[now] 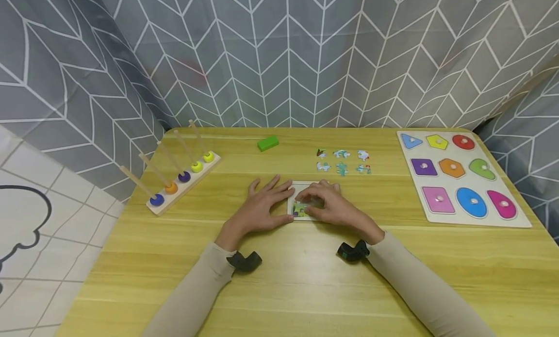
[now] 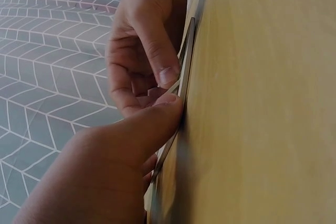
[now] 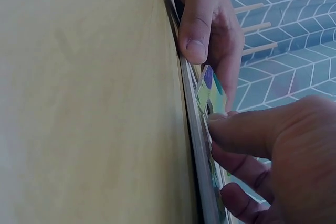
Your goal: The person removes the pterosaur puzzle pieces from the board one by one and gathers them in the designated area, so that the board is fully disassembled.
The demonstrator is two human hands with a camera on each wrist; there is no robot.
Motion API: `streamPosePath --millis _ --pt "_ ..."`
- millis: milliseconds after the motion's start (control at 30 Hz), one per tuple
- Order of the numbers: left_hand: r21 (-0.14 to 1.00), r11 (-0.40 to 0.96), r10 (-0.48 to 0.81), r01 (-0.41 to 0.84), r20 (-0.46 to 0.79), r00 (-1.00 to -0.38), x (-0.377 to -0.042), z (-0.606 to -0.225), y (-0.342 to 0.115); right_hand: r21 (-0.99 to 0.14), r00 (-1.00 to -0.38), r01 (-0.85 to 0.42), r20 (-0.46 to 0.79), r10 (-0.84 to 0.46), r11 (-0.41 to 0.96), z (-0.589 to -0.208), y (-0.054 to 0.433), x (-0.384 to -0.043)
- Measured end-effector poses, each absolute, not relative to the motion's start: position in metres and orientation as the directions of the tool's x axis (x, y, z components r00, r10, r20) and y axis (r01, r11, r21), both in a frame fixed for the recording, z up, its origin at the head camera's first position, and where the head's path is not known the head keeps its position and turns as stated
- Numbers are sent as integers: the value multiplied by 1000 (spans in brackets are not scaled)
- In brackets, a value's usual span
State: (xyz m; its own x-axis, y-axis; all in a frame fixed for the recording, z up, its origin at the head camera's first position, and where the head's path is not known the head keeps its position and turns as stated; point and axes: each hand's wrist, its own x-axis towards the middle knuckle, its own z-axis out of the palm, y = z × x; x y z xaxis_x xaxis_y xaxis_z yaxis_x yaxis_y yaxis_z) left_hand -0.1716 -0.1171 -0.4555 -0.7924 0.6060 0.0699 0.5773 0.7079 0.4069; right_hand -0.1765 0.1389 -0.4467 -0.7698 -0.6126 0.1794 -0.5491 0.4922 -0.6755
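Observation:
A small jigsaw tray (image 1: pixel 300 183) with a pale rim lies flat between the two hands. My left hand (image 1: pixel 262 208) spreads its fingers at the tray's left side, index fingertip near the far corner and thumb near the close corner. My right hand (image 1: pixel 334 206) reaches over the tray from the right and pinches a jigsaw piece between thumb and fingers. In the right wrist view that green and purple piece (image 3: pixel 208 86) stands tilted up from the tray. The right fingers hide much of the tray's inside.
Several loose jigsaw pieces (image 1: pixel 342 154) lie in two rows beyond the tray. A green block (image 1: pixel 268 143) sits at the back. At left stands a peg rack (image 1: pixel 174 193) with colored rings; at right lies a shape board (image 1: pixel 415 181) with knobbed shapes.

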Motion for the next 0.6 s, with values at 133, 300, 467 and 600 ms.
streamPosePath --millis 133,300,467,600 --pt "403 706 610 583 73 -789 -172 -455 -116 -699 -774 -539 192 -603 470 -447 139 -176" --pt "410 699 613 586 78 -786 -172 -455 -116 -740 -787 -513 202 -583 436 -447 137 -175" --pt "422 696 612 581 75 -788 -171 -456 -117 -763 -796 -497 211 -567 413 -448 134 -175" --pt "426 694 611 581 77 -787 -171 -457 -117 -789 -801 -469 191 -567 397 -446 134 -176"
